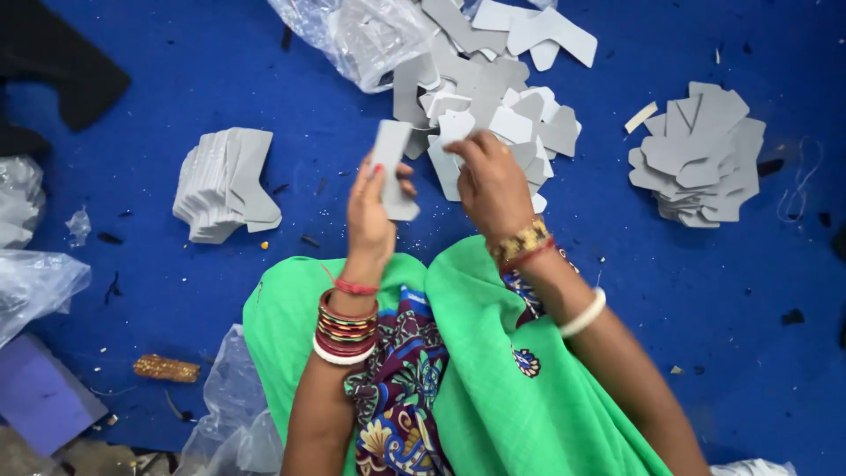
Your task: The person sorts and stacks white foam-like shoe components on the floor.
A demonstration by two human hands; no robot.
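- Everything lies on a blue mat [176,79], seen from above; places here are given relative to the loose heap of grey cut-outs [493,115] at top centre.
- Far left of the heap, crumpled clear plastic bags [35,282] sit at the mat's edge.
- Left of the heap, well apart from it, stands a neat stack of grey cut-outs [225,185], fanned slightly.
- Just below and left of the heap, the left hand [370,216] is closed around a few grey cut-outs [390,167], held upright between thumb and fingers; bangles circle the wrist.
- At the heap's lower edge, the right hand [492,181] reaches in, fingers curled narrowly, pinching a pale cut-out piece [456,130] on the heap.
- Below the heap, the person's green patterned cloth [493,370] covers the lap.
- Above the heap, touching it, lies a clear plastic bag [352,35].
- Right of the heap, well apart, rests a second pile of grey cut-outs [701,154], loosely stacked.
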